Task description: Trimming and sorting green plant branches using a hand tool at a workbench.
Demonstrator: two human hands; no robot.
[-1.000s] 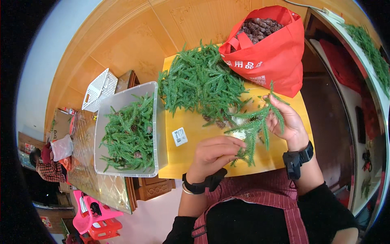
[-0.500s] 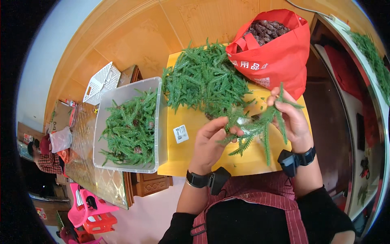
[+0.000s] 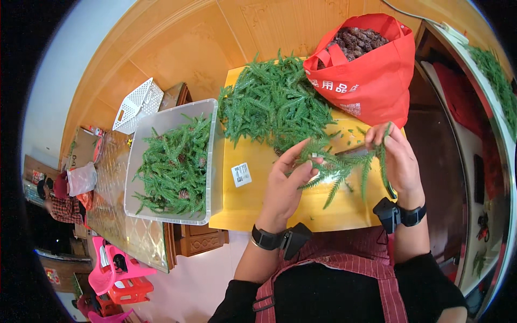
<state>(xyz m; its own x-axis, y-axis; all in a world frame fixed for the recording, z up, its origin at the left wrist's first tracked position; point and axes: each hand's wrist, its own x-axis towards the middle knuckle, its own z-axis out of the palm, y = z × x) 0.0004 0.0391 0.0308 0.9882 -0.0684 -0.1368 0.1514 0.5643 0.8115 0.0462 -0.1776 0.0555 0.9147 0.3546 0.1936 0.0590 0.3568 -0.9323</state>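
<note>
A green artificial pine sprig (image 3: 338,182) stretches between my two hands above the yellow tabletop (image 3: 269,210). My left hand (image 3: 291,180) is closed with thumb and fingers pinching its left end. At the other end, my right hand (image 3: 396,156) pinches the branch, with needle tips hanging below the fingers. Behind my hands a large heap of similar green sprigs (image 3: 274,99) covers the far part of the table. To the left, a clear plastic bin (image 3: 214,161) holds more sprigs with brown pine cones (image 3: 183,193) among them.
A red bag (image 3: 371,91) full of pine cones (image 3: 353,43) stands at the far right of the table. A white label (image 3: 241,174) lies near the bin. Further left are a white basket (image 3: 137,105), pink and red stools (image 3: 129,289) and another person (image 3: 64,207).
My hands have moved slightly apart, stretching the sprig more level. The right hand has shifted right and lower, with its fingers turned more downward.
</note>
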